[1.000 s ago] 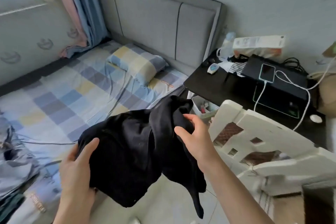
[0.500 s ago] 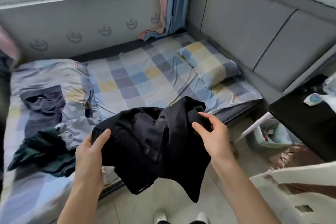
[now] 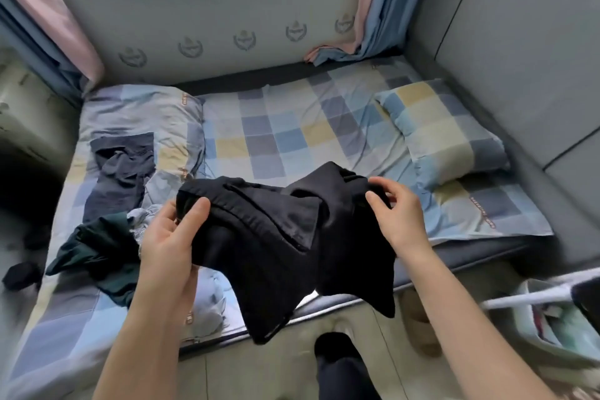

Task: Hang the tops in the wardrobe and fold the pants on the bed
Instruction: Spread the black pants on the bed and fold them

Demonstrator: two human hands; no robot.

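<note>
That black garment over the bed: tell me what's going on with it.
A person stands at the bedside holding a crumpled black cloth garment in the air over the edge of the checked blue-and-yellow bed sheet. The left hand grips its left end, the right hand pinches its right end. It is bunched, not yet laid flat or folded. A dark navy garment and a dark green garment lie loose on the bed to the left.

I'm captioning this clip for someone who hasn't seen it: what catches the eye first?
A bunched black garment held up at centre by the left hand and right hand, over the near edge of the checked bed. More dark clothes lie crumpled at the bed's left.
</note>
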